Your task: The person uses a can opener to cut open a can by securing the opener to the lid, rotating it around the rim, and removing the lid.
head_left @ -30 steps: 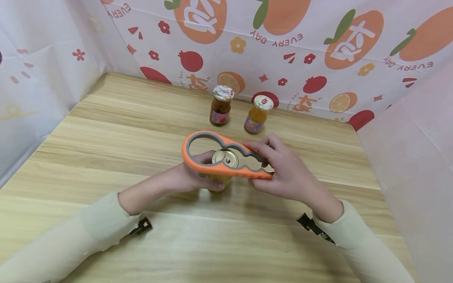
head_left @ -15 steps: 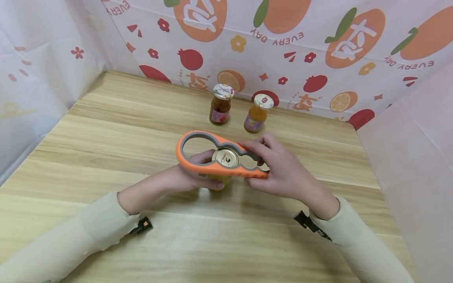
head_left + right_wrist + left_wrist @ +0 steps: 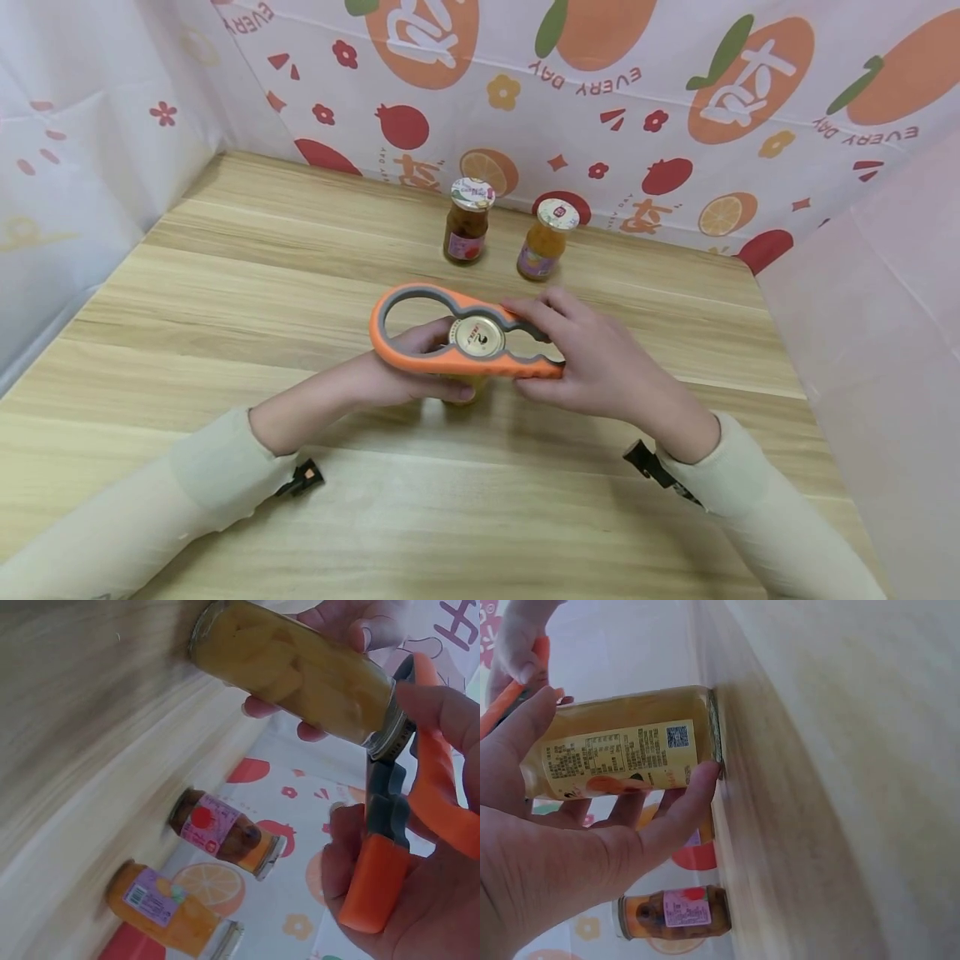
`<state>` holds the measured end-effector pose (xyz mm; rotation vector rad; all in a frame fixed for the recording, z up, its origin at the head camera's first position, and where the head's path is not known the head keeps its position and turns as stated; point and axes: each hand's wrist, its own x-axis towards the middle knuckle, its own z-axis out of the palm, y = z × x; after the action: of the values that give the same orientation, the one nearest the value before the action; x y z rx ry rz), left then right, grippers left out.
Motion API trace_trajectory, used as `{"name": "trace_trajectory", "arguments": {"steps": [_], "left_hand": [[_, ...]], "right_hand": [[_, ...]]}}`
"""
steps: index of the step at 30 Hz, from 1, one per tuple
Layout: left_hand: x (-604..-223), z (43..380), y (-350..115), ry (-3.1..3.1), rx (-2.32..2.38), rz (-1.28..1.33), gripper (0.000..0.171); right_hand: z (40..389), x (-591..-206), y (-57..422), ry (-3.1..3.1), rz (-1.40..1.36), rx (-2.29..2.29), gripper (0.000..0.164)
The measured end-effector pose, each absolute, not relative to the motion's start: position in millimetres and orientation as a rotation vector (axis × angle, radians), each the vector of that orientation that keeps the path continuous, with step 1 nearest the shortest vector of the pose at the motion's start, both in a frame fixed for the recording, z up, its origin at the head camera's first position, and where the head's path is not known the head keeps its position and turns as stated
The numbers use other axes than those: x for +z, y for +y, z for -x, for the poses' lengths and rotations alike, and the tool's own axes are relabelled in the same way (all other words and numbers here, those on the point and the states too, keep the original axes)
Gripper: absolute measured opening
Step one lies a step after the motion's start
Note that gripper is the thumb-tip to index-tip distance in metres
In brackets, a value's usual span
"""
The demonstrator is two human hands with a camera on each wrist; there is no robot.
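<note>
A glass jar of yellow fruit pieces [image 3: 292, 671] with a gold lid [image 3: 480, 336] stands upright on the wooden table. My left hand [image 3: 397, 367] grips the jar's body, thumb on the near side and fingers behind it; its paper label [image 3: 622, 757] shows in the left wrist view. My right hand [image 3: 600, 354] holds the two handles of an orange jar opener [image 3: 420, 362] with grey toothed inner edges. The opener lies level around the lid, which sits in its middle notch. Its large round loop points left, over my left hand.
Two more lidded jars stand at the back of the table [image 3: 225, 500]: a dark one with a pink label [image 3: 467, 229] and an orange one with a purple label [image 3: 544, 246]. A fruit-print curtain [image 3: 585, 117] hangs right behind them.
The jar opener has shifted left and down, so its middle notch now surrounds the gold lid. My right hand moved left with it. My left hand has kept its hold on the jar.
</note>
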<state>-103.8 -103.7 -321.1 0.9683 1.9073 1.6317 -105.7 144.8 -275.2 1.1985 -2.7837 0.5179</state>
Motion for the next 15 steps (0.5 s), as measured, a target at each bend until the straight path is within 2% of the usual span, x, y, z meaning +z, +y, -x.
{"name": "trace_trajectory", "arguments": {"steps": [5, 15], "left_hand": [[-315.1, 102.5, -102.9, 1.922, 1.608, -0.995, 0.074], [-307.3, 101.4, -96.3, 1.915, 1.614, -0.991, 0.069]], "right_hand": [[106.5, -274.8, 142.3, -2.781, -1.223, 0.414, 0.078], [105.8, -270.5, 140.3, -2.846, -1.168, 0.31, 0.069]]}}
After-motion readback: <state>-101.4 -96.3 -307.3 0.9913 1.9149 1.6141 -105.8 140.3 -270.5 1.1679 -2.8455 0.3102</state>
